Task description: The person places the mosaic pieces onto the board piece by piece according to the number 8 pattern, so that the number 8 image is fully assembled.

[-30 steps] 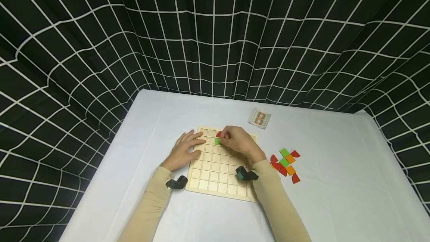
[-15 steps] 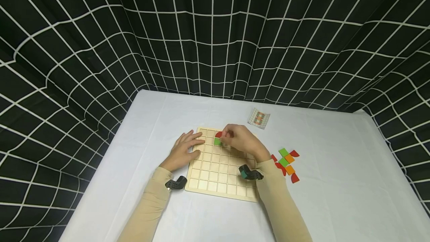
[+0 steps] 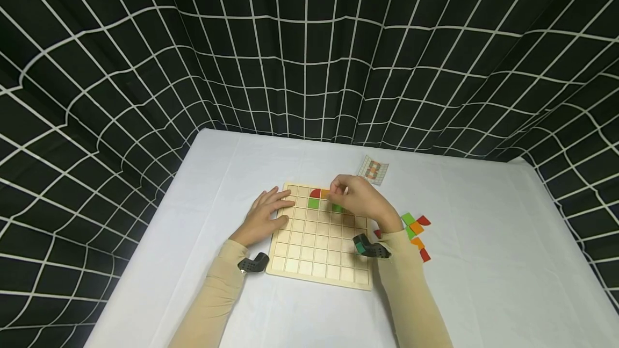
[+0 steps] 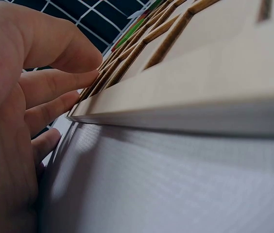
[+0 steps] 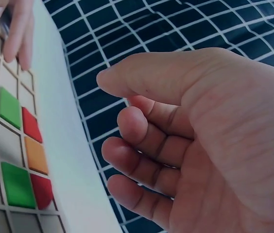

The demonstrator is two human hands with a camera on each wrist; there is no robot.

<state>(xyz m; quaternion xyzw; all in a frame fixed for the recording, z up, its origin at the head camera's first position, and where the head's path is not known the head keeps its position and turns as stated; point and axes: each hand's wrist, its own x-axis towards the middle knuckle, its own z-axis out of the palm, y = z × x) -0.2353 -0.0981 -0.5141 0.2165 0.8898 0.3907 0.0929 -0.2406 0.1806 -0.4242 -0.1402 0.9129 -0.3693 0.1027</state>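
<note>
A wooden grid board (image 3: pixel 309 254) lies on the table, the fingertips of my left hand (image 3: pixel 265 216) resting at its left edge. In the left wrist view that hand's fingers (image 4: pixel 54 87) stretch along the rim. My right hand (image 3: pixel 360 196) hovers above the board's far right part. Its fingers are loosely curled with nothing between them, and the thumb (image 5: pixel 142 80) stands apart, as the right wrist view shows. In the far rows sit a red quarter-round tile (image 3: pixel 315 193), an orange tile (image 5: pixel 36 154), another red tile (image 5: pixel 41 191) and two green tiles (image 3: pixel 313 203).
Right of the board lies a loose group of red, green and orange tiles (image 3: pixel 416 227), partly hidden by the right forearm. A small printed pattern card (image 3: pixel 373 169) lies behind the board. A black curtain with white grid lines (image 3: pixel 309 69) encloses the white table (image 3: pixel 483 240).
My right hand has moved right and slightly away across the board, uncovering the orange tile and a green tile. The left hand has stayed in place.
</note>
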